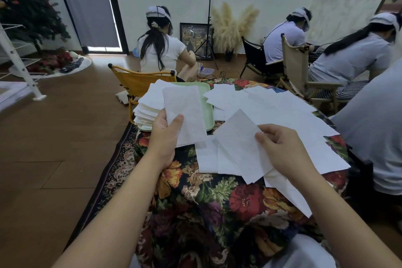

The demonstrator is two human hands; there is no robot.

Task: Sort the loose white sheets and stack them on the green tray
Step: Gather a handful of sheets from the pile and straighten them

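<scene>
Over the flowered tablecloth, from the head camera, the left hand pinches a white sheet, thumb on its near face and fingers behind it; that sheet stands nearly upright, long axis running near to far and leaning a touch to the left, its far end over the green tray. The right hand grips a second sheet by its right edge, thumb on top and fingers curled, and this one lies on a slant, long axis from far-left down to near-right. On the left part of the tray sits the stack of sorted sheets, its layered edges facing left. To the right, loose sheets spread across the table, overlapping at all angles, some under the right hand. No print or label shows on any sheet; they look blank. Beyond the table, a person in a white top sits on a yellow chair, back turned, and two more people sit far right.
</scene>
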